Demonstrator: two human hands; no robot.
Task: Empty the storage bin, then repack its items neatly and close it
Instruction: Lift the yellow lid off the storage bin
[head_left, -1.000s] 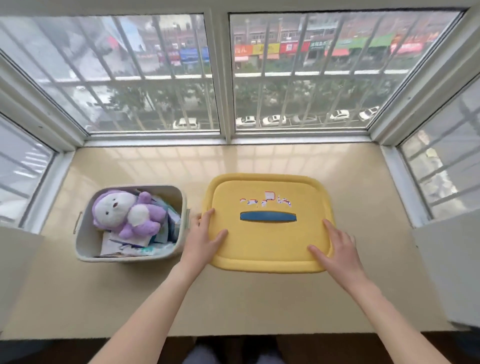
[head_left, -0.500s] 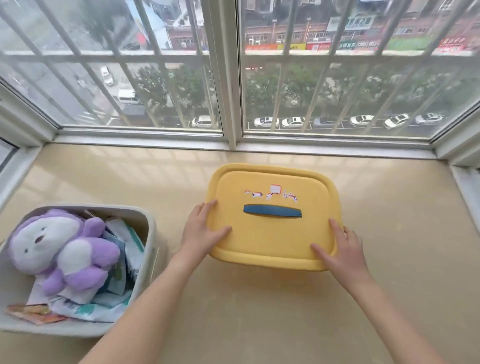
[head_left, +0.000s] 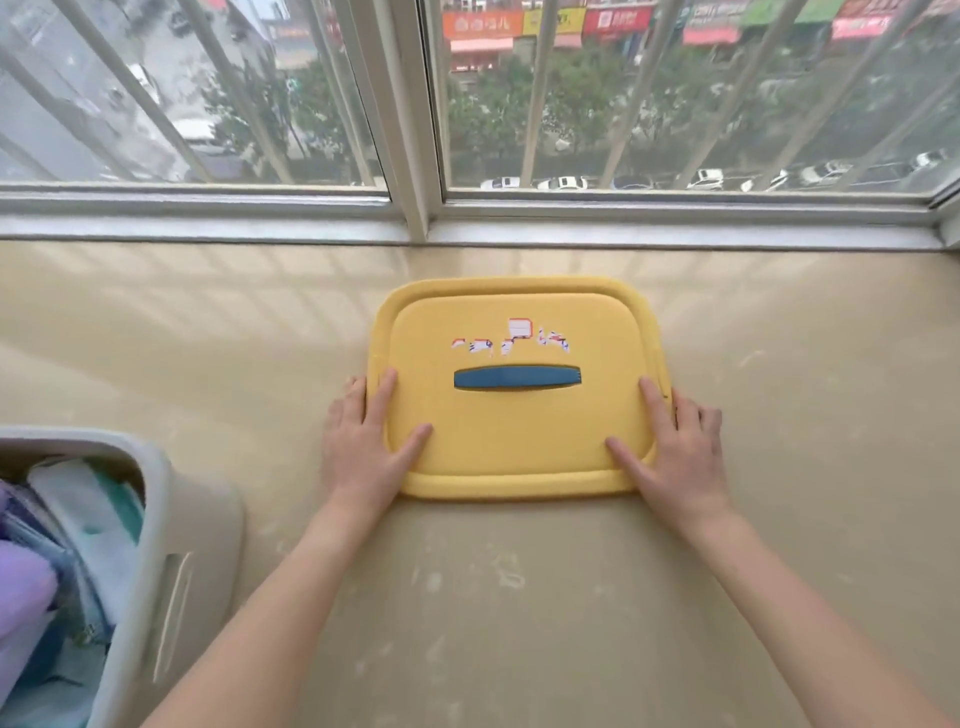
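flat yellow plastic lid with a blue handle (head_left: 514, 415) lies on the shiny beige ledge (head_left: 779, 364) | left hand (head_left: 363, 441) and right hand (head_left: 675, 447) lie flat, fingers spread, on its sides | grey plastic bin (head_left: 156, 519) full of stuff sits far left

Both bare forearms come up from the near edge of the view and go toward the far side, each a little inward. The left hand (head_left: 363, 441) lies flat with the palm down. Its fingers (head_left: 382, 395) are stretched and point to the far side, and the thumb (head_left: 415, 439) is spread out to the right. The right hand (head_left: 675, 447) has the mirror pose: palm down, fingers (head_left: 655, 408) straight and together, thumb (head_left: 626, 454) spread out to the left. The two hands are well apart, at about the same depth. The wrists are straight, in line with the forearms. No finger is curled.
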